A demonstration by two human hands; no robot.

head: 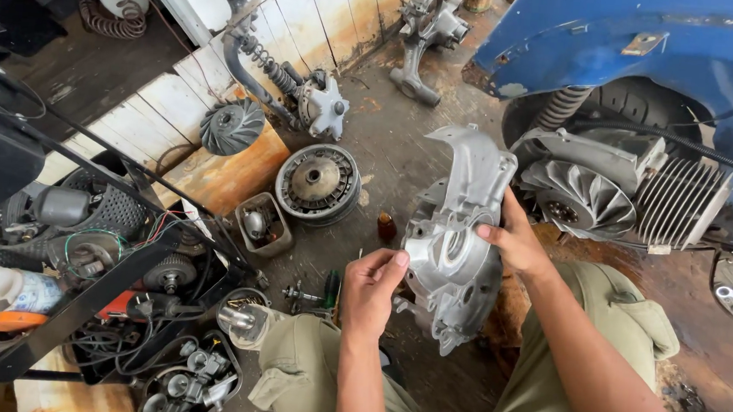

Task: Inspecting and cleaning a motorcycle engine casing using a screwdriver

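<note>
A silver cast-metal engine casing half [459, 238] is held upright in front of me, above my knees. My right hand [514, 240] grips its right edge, thumb lying across the face. My left hand [371, 285] holds its left edge, thumb pressed on the rim. Behind it sits a scooter engine with a finned fan wheel [578, 199] and a ribbed cylinder [681, 202], under a blue scooter body [619, 34].
On the concrete floor lie a round clutch drum [317, 182], a small fan wheel [231, 125], a fork with spring [260, 61], a small brown bottle [386, 226] and a green-handled screwdriver [331, 288]. A black crate of parts and wires [88, 247] stands at left.
</note>
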